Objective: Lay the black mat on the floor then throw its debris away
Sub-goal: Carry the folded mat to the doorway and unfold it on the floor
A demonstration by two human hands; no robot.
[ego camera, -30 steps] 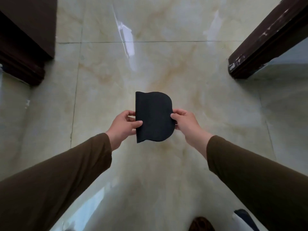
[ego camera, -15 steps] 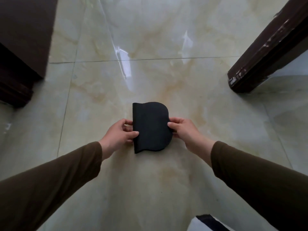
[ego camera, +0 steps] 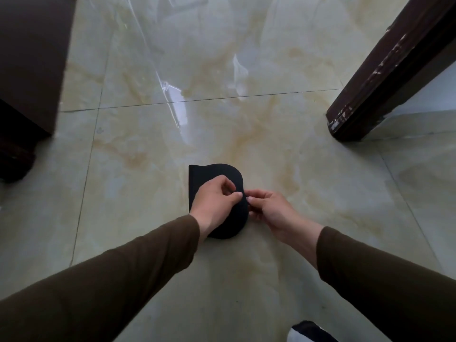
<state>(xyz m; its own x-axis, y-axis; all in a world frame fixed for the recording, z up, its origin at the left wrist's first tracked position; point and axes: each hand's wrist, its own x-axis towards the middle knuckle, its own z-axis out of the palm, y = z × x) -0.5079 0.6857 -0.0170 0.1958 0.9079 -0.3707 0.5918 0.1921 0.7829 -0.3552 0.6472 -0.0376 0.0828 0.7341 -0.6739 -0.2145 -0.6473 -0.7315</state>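
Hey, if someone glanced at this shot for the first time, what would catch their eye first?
The small black mat at the centre stands out against the pale, glossy marble-look floor tiles. Both hands meet at its right edge: the left hand reaches across it and the right hand pinches beside it, both in dark brown sleeves. A scuffed dark wooden door frame slants in at the upper right.
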